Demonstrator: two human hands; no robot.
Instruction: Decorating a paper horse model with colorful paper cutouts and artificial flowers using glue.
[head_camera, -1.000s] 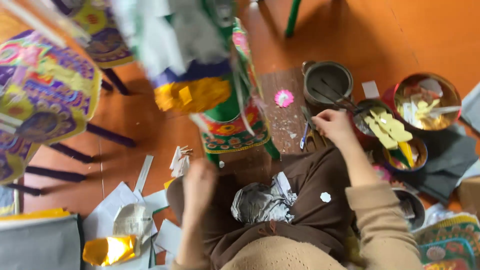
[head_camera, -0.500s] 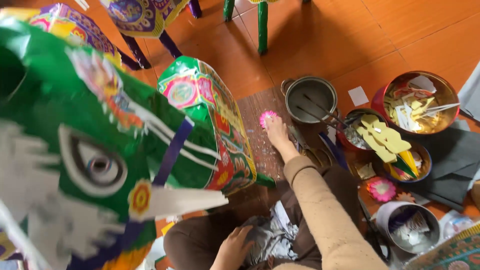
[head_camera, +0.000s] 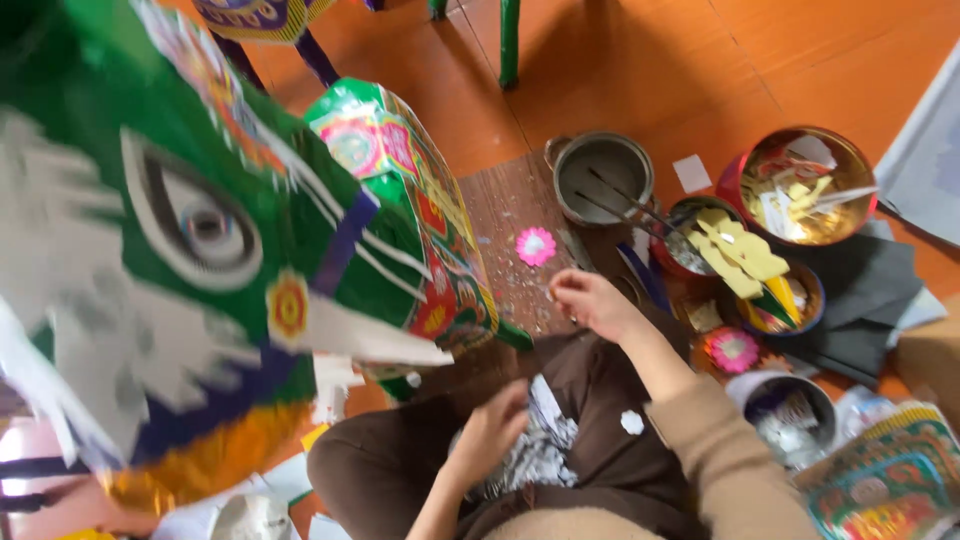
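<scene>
Right hand (head_camera: 590, 302) hovers low over the brown wooden board (head_camera: 505, 215), fingers curled inward and pinched together as if on a very small scrap; what it pinches, if anything, is too small to make out; grip state therefore uncertain. Pink paper flower (head_camera: 536, 245) lies flat on the board just beyond the right fingertips, near but apart from them; board around it is littered with pale bits. Left hand (head_camera: 490, 432) rests in the lap on a crumpled wad of silver foil paper (head_camera: 535, 455), fingers bent over its edge and touching it; whether it actually clamps the foil I cannot tell. Large green paper figure with a painted eye (head_camera: 190, 230) fills the left of the view, blurred; its patterned panel (head_camera: 420, 190) stands just beside the board. Grey metal pot (head_camera: 603, 178) with sticks in it sits at the board's far edge; a bowl of yellow cut-outs (head_camera: 745, 265) and a shiny bowl of scraps (head_camera: 805, 185) lie to the right; a second pink flower (head_camera: 733, 350) lies by the knee. Judgement on technique: keep the pinch light and at the fingertips; keep the wrist low so the flower is not brushed aside; hold the foil steady in the lap; mind the figure's edge close by the forearm, since a knock could shift the loose pieces.
</scene>
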